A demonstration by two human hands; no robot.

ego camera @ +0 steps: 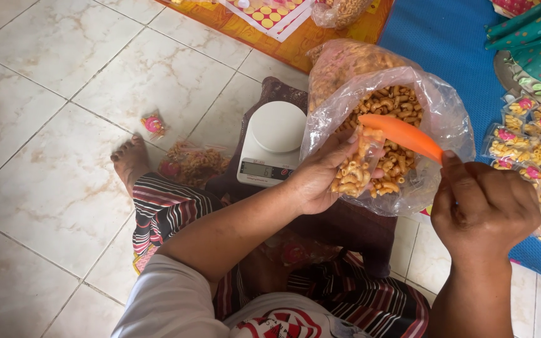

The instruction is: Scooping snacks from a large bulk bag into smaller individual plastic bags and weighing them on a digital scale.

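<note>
Scooping macaroni snacks into a small bag over the big sack.

At about nine o'clock of the scale, a small sealed packet (153, 124) is lying on the tile floor (51, 188), with a filled snack bag (194, 164) beside my bare foot (131, 159). The white kitchen scale (273, 144) is sitting just at nine o'clock of my left hand (317, 178), close for weighing. That hand is curling shut around a small clear bag of macaroni snacks (357, 170), holding its mouth up against the big plastic sack (388, 119) so spills are falling back in. My right hand (483, 209) is clenching the handle of the orange scoop (402, 133), tipping it towards ten o'clock into the bag. Finished packets (533, 141) are crowding the blue mat (452, 44) at three o'clock.
</note>
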